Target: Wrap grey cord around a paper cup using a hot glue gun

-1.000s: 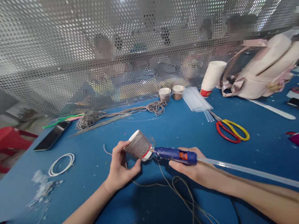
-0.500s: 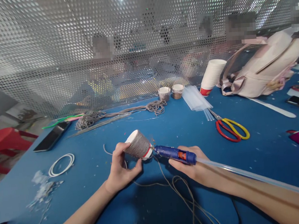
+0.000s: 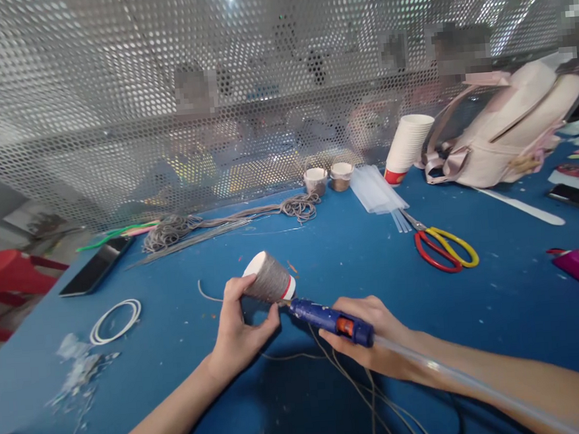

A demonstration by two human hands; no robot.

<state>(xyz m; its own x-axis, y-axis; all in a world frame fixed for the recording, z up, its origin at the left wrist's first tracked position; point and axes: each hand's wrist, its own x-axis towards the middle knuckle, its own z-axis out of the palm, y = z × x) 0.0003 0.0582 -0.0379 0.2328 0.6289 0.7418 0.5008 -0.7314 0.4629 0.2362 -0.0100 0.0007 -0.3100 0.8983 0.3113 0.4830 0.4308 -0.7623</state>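
Observation:
My left hand (image 3: pixel 242 329) grips a paper cup (image 3: pixel 270 278) wound with grey cord, tilted so its base points right. A red and white band near the base is bare of cord. In my right hand (image 3: pixel 371 327) is a blue hot glue gun (image 3: pixel 326 317), a long clear glue stick (image 3: pixel 443 368) running out of its back. The nozzle is at the lower edge of the cup, close to my left thumb; whether it touches I cannot tell. Loose grey cord (image 3: pixel 348 378) trails over the table below the hands.
On the blue table (image 3: pixel 183 396) lie scissors (image 3: pixel 445 252), glue sticks (image 3: pixel 377 191), bundled cord (image 3: pixel 171 232), a phone (image 3: pixel 95 267) and a white ring of cord (image 3: pixel 116 322). Two small cord-wrapped cups (image 3: pixel 340 177), stacked paper cups (image 3: pixel 408 146) and a backpack (image 3: pixel 502 136) stand along the perforated metal panel (image 3: pixel 130 135).
The glue gun's nozzle has moved down and left, from the cup's base end to its lower edge. My left hand still holds the cup in nearly the same place.

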